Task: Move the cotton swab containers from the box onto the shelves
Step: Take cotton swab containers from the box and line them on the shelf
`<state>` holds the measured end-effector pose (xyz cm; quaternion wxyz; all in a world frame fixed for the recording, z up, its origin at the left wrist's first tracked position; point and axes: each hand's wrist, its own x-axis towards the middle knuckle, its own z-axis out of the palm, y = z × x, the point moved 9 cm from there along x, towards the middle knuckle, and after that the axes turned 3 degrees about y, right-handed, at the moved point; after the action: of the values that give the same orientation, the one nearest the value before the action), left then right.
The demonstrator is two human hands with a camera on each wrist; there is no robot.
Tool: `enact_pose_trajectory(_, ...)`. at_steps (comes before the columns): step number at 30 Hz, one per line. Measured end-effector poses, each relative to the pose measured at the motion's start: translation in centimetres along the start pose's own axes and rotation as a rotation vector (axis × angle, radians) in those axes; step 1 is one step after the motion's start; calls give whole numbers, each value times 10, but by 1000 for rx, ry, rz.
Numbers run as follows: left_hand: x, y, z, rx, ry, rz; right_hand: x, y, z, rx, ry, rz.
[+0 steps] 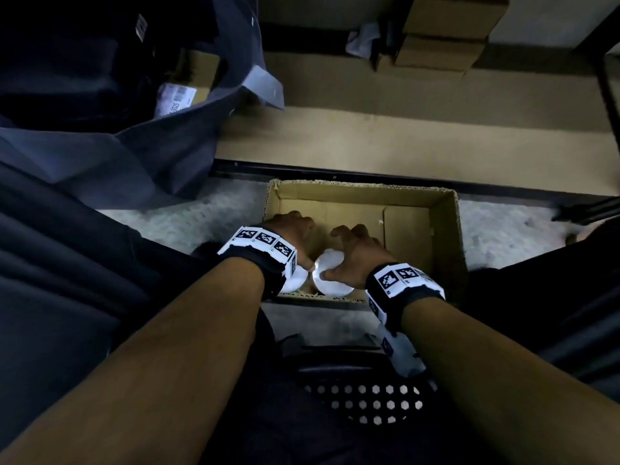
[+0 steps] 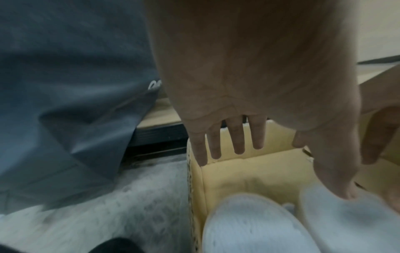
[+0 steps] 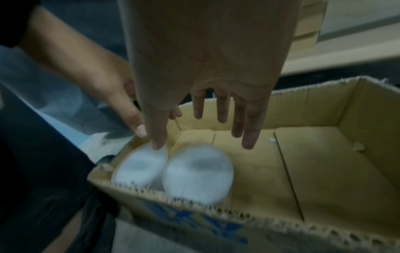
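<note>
I see two cotton swab containers [image 3: 198,172] standing side by side, touching, in the near left corner of the cardboard box [image 1: 449,229]. My left hand [image 1: 292,229] and right hand [image 1: 359,250] hover over them, fingers spread and straight, gripping nothing. The shelf [image 1: 402,139] lies beyond the box.

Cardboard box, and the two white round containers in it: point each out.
cardboard box [image 3: 314,106]: right wrist view, inner far wall.
left container [image 3: 138,169]: right wrist view, lid centre.
right container [image 3: 198,172]: right wrist view, lid centre.
</note>
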<state>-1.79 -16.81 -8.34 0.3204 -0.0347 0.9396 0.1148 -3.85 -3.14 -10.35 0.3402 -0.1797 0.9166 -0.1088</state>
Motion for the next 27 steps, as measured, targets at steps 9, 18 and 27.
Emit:
enact_pose_trajectory(9, 4, -29, 27, -36, -28, -101, 8, 1, 20, -28, 9, 13)
enact_pose_trajectory(18, 5, -21, 40, 30, 104, -96, 15, -4, 37, -55, -11, 26)
enact_pose_trajectory(27, 8, -14, 48, -2, 169, -54, 15, -9, 40, -80, 43, 9)
